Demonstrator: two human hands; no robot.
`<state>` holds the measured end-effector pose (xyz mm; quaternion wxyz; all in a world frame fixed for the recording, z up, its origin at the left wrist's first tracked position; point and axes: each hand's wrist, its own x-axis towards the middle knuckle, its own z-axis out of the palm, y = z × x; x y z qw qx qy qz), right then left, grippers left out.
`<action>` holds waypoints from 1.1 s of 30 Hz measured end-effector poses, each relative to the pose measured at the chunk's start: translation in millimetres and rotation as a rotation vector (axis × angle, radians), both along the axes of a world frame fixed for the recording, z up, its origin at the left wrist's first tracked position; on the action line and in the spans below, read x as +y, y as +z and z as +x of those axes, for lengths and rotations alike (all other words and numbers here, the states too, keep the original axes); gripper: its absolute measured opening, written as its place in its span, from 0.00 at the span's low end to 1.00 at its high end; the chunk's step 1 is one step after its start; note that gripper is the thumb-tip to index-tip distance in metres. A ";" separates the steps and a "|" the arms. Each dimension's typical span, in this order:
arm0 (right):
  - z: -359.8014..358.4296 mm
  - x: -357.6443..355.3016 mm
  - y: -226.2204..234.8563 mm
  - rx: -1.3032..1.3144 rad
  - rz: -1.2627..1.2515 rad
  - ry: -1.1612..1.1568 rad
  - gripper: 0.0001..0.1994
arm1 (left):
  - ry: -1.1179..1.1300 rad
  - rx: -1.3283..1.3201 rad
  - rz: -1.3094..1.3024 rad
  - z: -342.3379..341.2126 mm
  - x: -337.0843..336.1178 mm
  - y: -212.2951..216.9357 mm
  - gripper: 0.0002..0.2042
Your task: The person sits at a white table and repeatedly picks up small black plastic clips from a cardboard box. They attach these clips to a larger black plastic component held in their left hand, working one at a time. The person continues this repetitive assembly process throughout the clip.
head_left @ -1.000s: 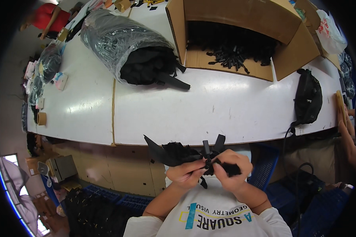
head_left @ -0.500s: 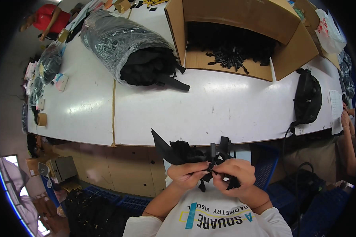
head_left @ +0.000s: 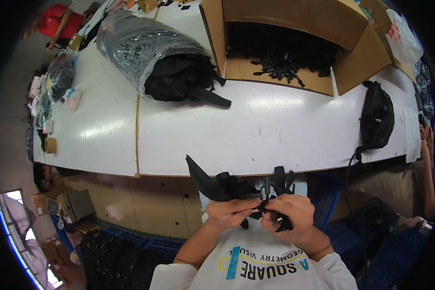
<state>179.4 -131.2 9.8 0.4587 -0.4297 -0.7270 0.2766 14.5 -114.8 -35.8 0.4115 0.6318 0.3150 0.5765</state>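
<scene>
Though blurred, perhaps crumpled black webbing (head_left: pixel 227 186)

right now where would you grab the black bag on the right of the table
Probably by the narrow upper end of the black bag, coming from above. It lies flat and lengthwise on the white table, free of the cardboard box, and its strap trails off the near edge, so a top-down pinch there looks easiest.

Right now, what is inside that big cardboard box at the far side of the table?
The cardboard box lies open on its side, holding a heap of small black parts spilling onto its flap. Its deeper interior is too dark to see.
</scene>
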 end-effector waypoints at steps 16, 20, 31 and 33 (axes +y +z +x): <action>-3.1 2.0 -10.1 0.073 0.039 0.016 0.11 | 0.037 -0.020 -0.088 2.2 -5.2 -7.7 0.04; -1.3 1.9 -10.5 0.030 0.071 0.028 0.11 | 0.040 0.025 -0.054 0.9 -3.2 -4.2 0.06; -3.1 0.8 -17.2 0.094 0.049 0.015 0.11 | 0.014 0.049 -0.010 -1.3 -3.8 -8.5 0.11; -4.0 -0.3 -20.2 0.110 0.055 -0.004 0.11 | 0.020 0.043 -0.052 -1.7 -7.0 -9.5 0.10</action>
